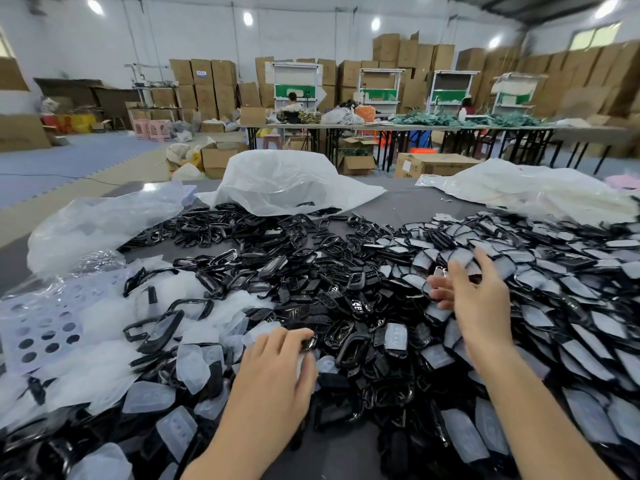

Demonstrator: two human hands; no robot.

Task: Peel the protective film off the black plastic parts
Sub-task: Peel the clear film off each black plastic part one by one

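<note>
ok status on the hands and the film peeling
Left hand grips a black part. Right hand open over the filmed parts. Peeled film heaped left; nothing blocking.

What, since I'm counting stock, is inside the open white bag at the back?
A few black parts show at the mouth of the bag; its white plastic hides whatever lies deeper.

The left hand (pixel 273 372) rests low on a heap of bare black plastic parts (pixel 311 271), its curled fingers gripping one glossy black part (pixel 309 342) just beside loose peeled films (pixel 194 365). The right hand (pixel 476 299) hovers with fingers spread over the film-covered parts (pixel 588 306) — whether it touches one is unclear. Behind the heap, crumpled clear plastic bags (pixel 287 181) lie on the grey table (pixel 398 202).
</note>
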